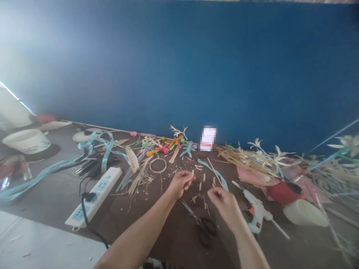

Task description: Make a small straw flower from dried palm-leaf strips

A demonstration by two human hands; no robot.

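Pinching sliver (pixel 193 172): left fingers (pixel 187 178); gap separates right fingers (pixel 214 192).

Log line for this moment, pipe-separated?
left hand: pinching small pale piece | right hand: fingers curled, grip unclear | scissors: on table, between forearms | glue gun: beside right forearm

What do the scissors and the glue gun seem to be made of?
Scissors: blades likely steel, from their grey sheen; handles probably plastic, smooth and black. Glue gun: probably hard plastic, judging by its smooth white casing and orange trigger.
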